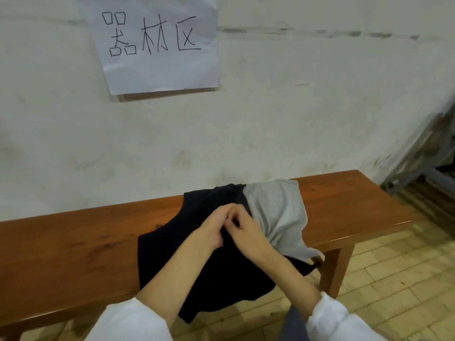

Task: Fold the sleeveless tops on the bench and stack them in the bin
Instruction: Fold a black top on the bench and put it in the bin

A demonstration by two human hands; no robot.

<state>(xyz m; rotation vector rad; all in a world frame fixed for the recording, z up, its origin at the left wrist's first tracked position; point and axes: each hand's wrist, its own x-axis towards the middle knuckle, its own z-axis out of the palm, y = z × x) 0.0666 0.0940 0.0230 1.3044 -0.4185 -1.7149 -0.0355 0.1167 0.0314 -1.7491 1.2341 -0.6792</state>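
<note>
With the left hand [212, 228] and right hand [247, 236] each in a closed grip pinching the black top [157, 254] at centre frame, its hem overhanging the worktop [73, 242], lifting could drag the overlapping grey top [275, 210] off the edge.

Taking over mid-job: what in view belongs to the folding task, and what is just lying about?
Job: black top, pinched by left hand and right hand; grey top; bench.
Lying about: paper sign on wall; metal frame at far right.
</note>
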